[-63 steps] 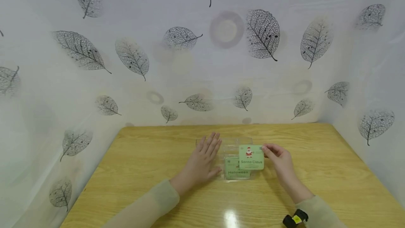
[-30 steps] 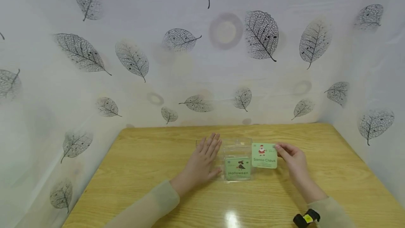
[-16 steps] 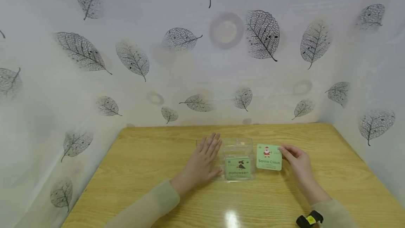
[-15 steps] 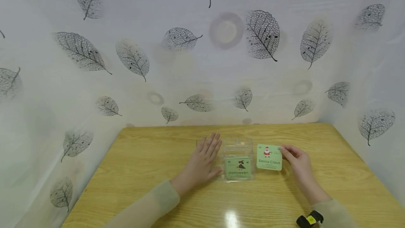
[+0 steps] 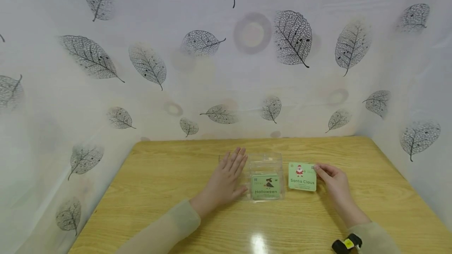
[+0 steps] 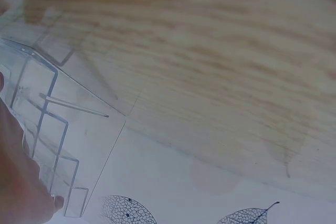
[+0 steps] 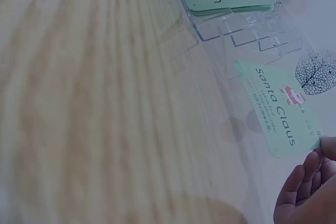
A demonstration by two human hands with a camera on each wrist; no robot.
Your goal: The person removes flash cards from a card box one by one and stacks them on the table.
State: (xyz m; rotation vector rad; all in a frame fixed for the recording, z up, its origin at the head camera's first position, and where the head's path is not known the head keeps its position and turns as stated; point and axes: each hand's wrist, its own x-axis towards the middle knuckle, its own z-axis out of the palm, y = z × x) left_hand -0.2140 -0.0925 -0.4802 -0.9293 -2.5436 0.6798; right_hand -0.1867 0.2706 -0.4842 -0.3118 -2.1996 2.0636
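Note:
My right hand pinches the upper right corner of a green "Santa Claus" card, held to the right of a clear tiered holder. In the right wrist view the thumb and fingers grip that card at its edge. A stack of green cards with "Halloween" on top leans in the front of the holder. My left hand lies with straight fingers along the holder's left side, hiding part of it. The holder's stepped side shows beside that hand in the left wrist view.
The holder stands on a wooden table, toward its back edge. A pale sheet with a leaf print rises behind and along both sides. A black band with a yellow patch is on the right wrist.
My right hand has drawn the Santa Claus card off the Halloween stack to the right, beyond the holder, then slightly down. The left hand has stayed in place.

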